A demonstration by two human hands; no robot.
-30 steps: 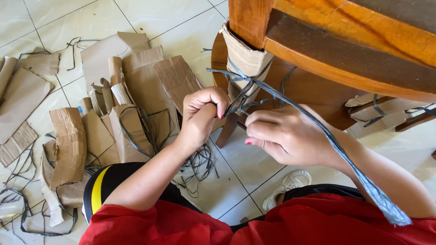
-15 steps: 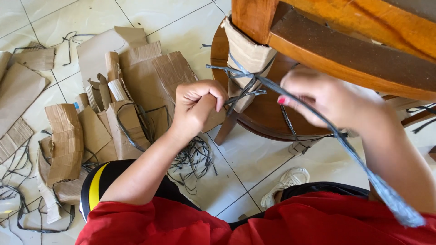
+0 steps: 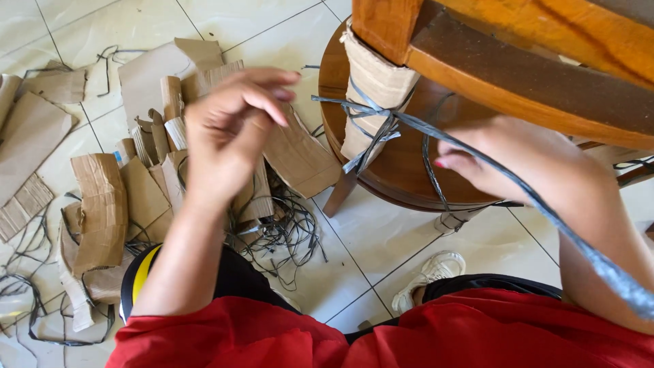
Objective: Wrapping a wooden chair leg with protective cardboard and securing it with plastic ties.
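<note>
Here, at the bottom of the frame, a red shirt [image 3: 409, 337] fills the near edge, and both forearms rise from it. The left hand [image 3: 228, 140] is lifted in the middle left of the picture, above the pile of torn cardboard pieces [image 3: 102, 197] and loose black cords [image 3: 289, 238] on the white tile floor [image 3: 88, 27]. Its fingers are loosely curled and half open, and they hold nothing that I can see. The right hand [image 3: 507, 160] is in the middle right, its fingers bent and close together; the grey plastic strap [image 3: 518, 187] passes across them, but I cannot tell if they really pinch it.

The strap has its long axis on a diagonal: it runs from the lower right corner up to the left, to the knot [image 3: 381, 126] at the upper centre. The knot is tied around a cardboard wrap [image 3: 375, 85] on the wooden leg [image 3: 385, 24] of the furniture at the top of the frame. The knot lies to the left of the right hand and to the right of the left hand, between both. The right hand is nearer to the strap; the left hand is apart from it.
</note>
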